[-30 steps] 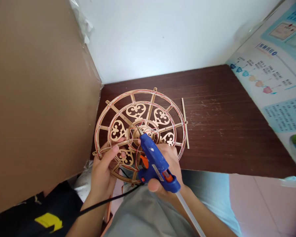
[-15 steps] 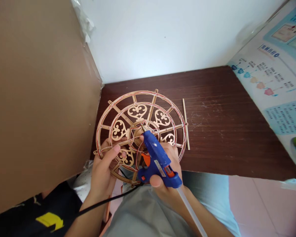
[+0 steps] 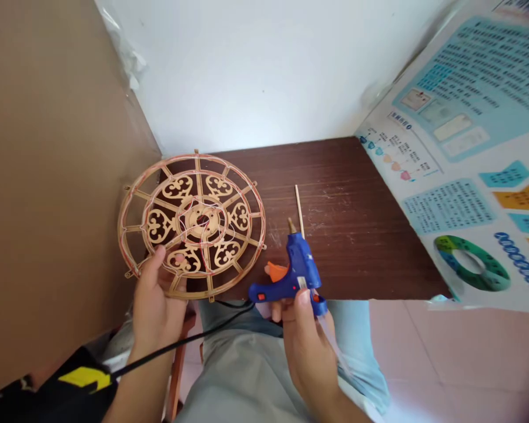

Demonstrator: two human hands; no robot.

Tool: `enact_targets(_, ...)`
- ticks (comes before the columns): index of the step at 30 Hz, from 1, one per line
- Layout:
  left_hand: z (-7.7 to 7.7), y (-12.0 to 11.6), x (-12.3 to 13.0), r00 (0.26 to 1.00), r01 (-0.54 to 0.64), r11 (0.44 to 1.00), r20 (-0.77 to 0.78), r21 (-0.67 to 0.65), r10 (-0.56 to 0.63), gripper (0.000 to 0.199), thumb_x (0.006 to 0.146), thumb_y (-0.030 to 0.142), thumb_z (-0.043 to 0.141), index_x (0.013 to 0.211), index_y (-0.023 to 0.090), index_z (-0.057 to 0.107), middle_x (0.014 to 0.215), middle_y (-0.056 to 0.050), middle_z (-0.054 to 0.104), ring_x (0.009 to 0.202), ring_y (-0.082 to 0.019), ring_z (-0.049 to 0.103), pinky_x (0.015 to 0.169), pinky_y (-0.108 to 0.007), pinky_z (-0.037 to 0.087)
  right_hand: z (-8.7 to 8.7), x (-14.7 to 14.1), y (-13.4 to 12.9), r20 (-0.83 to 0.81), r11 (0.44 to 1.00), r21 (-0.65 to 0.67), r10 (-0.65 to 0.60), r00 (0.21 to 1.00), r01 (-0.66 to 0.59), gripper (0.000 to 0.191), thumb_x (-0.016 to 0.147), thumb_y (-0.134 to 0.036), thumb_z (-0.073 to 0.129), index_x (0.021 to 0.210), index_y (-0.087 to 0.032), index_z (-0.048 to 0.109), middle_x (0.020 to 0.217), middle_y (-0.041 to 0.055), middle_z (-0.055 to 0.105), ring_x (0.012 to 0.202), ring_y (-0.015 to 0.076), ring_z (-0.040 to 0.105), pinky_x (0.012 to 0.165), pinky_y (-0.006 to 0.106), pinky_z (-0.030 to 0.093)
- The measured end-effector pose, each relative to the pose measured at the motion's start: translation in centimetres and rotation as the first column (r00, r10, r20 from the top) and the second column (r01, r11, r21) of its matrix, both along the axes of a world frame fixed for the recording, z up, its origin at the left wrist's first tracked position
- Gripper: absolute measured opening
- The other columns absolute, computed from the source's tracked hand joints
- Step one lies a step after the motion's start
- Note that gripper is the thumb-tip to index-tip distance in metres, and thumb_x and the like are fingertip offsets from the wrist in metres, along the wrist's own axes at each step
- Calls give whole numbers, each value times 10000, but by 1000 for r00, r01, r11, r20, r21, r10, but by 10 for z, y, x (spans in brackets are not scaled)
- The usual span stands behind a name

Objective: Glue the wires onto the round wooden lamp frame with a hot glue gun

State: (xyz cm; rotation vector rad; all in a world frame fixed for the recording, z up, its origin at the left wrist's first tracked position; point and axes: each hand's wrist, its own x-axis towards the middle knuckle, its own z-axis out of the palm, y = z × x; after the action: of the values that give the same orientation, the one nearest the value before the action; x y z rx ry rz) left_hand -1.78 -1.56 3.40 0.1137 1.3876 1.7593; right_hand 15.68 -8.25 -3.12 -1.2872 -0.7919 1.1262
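Glue gun (image 3: 302, 264) withdrawn from the hub of the wheel (image 3: 193, 220).
The nozzle now stands clear, right of the wheel; work at the hub appears paused. Left hand (image 3: 156, 299): partly curled, gripping the wheel's lower-left part over the table's (image 3: 361, 235) left side. Right hand (image 3: 306, 335): wrapped around the gun (trigger pressure cannot be told). Count: one wheel, six heart panels (image 3: 219, 186), one gun, one cable (image 3: 189, 338), one thin rod (image 3: 298, 202).

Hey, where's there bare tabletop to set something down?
Widest: dark brown tabletop between the wooden stick and the printed board on the right. A narrower strip lies between stick and openwork wooden wheel. Crowded: left, under the wheel, and front middle, where the right hand holds the hot-glue gun.
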Motion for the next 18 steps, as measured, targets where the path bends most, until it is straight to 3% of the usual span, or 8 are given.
enact_targets(4,10,4,8,999,-21,985,28,169,16,175,1024,202,655,977,216,823,1001,1,841,798,-86,739,797,-147,609,3,-6,5,-343,982,-169,-140,929,86,426,954,-591,746,1154,-215,729,1078,85,790,654,156,599,657,331,576)
enact_targets(9,25,-2,21,997,7,962,66,273,-26,194,1056,280,648,1022,215,828,956,-4,837,766,-90,741,745,-135,611,8,-4,21,-518,950,-310,-207,830,43,356,822,-505,904,1010,-235,767,888,17,780,777,188,722,687,300,579)
enact_targets(13,30,-11,25,992,87,952,60,295,-109,181,1016,341,716,1129,251,824,1044,2,841,808,-111,760,746,-165,631,13,-4,43,-550,940,-302,-37,835,-157,384,786,-516,913,1044,-246,820,1106,57,831,915,207,777,702,285,578)
enact_targets(18,28,-22,27,982,154,953,65,259,-177,255,918,401,821,1139,273,833,1066,-3,842,946,-180,793,700,-191,633,23,-17,65,-521,945,-190,134,843,-268,392,730,-527,927,960,-229,816,943,69,840,885,272,785,763,398,627)
